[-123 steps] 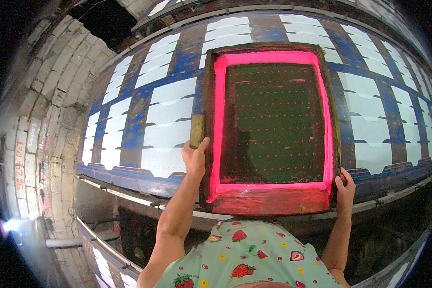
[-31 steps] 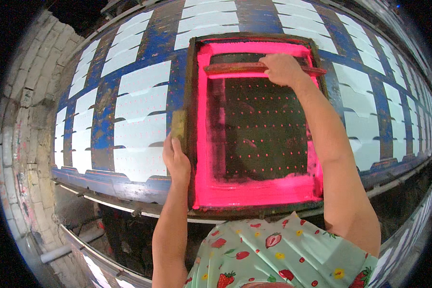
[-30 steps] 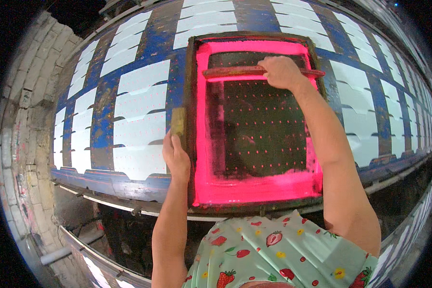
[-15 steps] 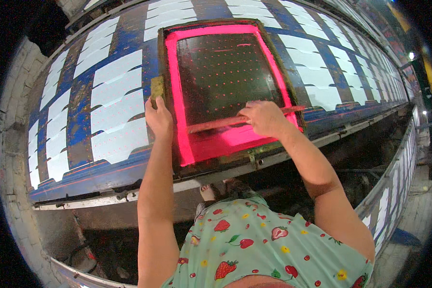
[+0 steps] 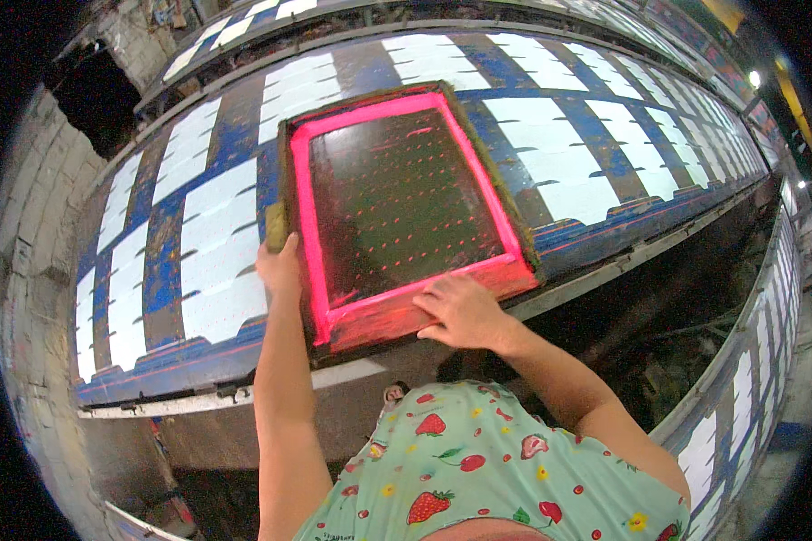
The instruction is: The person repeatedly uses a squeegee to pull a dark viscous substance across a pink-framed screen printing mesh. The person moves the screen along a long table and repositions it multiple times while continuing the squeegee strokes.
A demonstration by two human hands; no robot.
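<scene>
A screen-printing frame [image 5: 296,180], dark-edged with a bright pink ink border around a dark dotted mesh [image 5: 397,207], lies tilted over the printing table. My left hand [image 5: 278,266] is closed around a yellowish wooden handle [image 5: 276,225] at the frame's left side. At the near end, my right hand [image 5: 460,311] is curled over a pink-smeared squeegee [image 5: 370,326], its thumb toward me. The squeegee lies along the near inner edge, and its ink coating makes its outline hard to tell from the frame.
Rows of white cut pieces [image 5: 221,248] with pink dots lie on the blue and brown table [image 5: 162,257]. A metal rail [image 5: 176,406] runs along its near edge. Another table with white pieces [image 5: 740,397] stands at right. A brick wall [image 5: 41,207] rises at left.
The squeegee has come toward me to the near end of the frame, with my right hand. The frame now sits more slanted and overlaps the near rail. My left hand keeps its hold.
</scene>
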